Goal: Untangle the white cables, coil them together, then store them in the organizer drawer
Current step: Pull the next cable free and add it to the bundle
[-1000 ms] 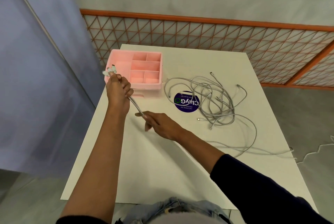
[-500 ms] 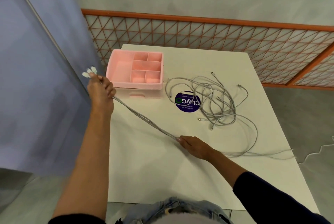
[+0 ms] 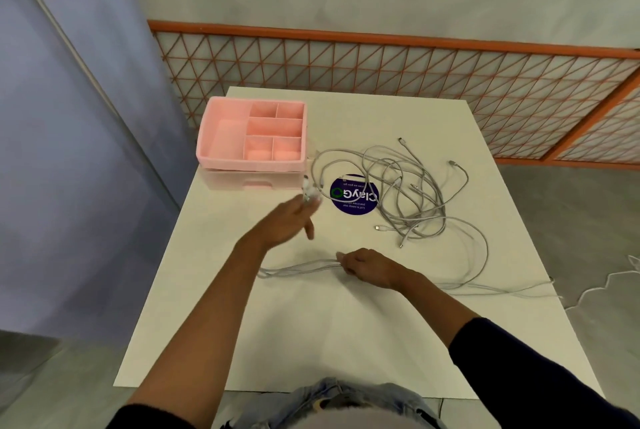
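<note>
Several white cables lie in a loose tangle on the right half of the white table. My left hand, blurred by motion, grips the plug ends of a bundle of cables, just left of the tangle. My right hand pinches the same bundle lower down; the bundle lies slack in a loop on the table between my hands. The pink organizer with its compartments stands at the far left corner, its pale drawer underneath.
A round dark blue sticker lies under the tangle's left side. Cable strands trail off the table's right edge to the floor. An orange lattice fence runs behind the table and a blue curtain hangs at the left.
My left hand swung from beyond the table's left edge back right over the table with the plug ends. The taut bundle went slack into a loop. My right hand stayed about where it was.
</note>
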Available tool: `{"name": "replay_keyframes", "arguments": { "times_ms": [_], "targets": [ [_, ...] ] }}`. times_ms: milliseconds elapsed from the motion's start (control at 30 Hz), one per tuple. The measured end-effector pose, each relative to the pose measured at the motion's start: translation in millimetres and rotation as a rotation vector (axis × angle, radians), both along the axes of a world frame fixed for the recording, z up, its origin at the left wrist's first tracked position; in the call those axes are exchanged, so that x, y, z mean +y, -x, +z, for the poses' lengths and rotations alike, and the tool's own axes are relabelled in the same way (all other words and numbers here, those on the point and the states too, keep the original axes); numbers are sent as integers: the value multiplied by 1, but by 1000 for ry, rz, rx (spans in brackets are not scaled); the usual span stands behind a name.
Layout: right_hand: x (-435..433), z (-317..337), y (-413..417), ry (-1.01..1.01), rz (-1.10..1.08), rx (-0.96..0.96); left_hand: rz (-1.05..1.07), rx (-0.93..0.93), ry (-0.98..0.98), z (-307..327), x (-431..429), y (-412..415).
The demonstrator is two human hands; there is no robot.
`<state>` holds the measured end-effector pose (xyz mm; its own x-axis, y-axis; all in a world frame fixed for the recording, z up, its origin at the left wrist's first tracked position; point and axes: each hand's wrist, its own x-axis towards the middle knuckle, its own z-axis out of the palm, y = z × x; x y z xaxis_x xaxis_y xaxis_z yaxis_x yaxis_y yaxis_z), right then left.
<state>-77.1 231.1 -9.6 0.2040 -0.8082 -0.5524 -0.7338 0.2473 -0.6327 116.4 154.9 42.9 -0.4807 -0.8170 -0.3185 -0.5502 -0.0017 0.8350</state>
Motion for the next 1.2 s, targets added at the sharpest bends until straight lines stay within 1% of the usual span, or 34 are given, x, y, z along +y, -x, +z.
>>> {"name": "replay_keyframes", "arguments": {
  "times_ms": [67, 167, 300, 433, 567, 667, 900, 1000, 1067, 1133, 1200],
  "targets": [
    [-3, 4, 3, -40, -90, -76, -117, -45, -128, -15, 2, 5],
    [-4, 9, 9, -65, -149, -196, -237, -74, -289, -28, 8, 8],
    [-6, 14, 12, -64, -181, -247, -235, -26, -354, -37, 14, 10],
    [-6, 15, 13, -35, -214, -265, -241, 15, -390, -29, 13, 11],
    [0, 8, 25, 57, -156, -92, -215, 42, -316, -19, 5, 0],
    [9, -3, 43, 64, -186, 16, -233, 11, -287, -18, 0, -12],
    [29, -18, 97, 67, -362, 392, -190, -78, -242, -16, -2, -27],
    [42, -19, 130, 49, -425, 507, -143, -89, -231, -17, -4, -40],
    [51, -19, 148, 101, -437, 603, -116, -86, -221, -17, -3, -43],
    [56, -20, 157, 189, -380, 733, -109, -72, -208, -19, -2, -41],
    [57, -22, 157, 264, -368, 839, -112, -63, -199, -20, -1, -37]
  ]
}}
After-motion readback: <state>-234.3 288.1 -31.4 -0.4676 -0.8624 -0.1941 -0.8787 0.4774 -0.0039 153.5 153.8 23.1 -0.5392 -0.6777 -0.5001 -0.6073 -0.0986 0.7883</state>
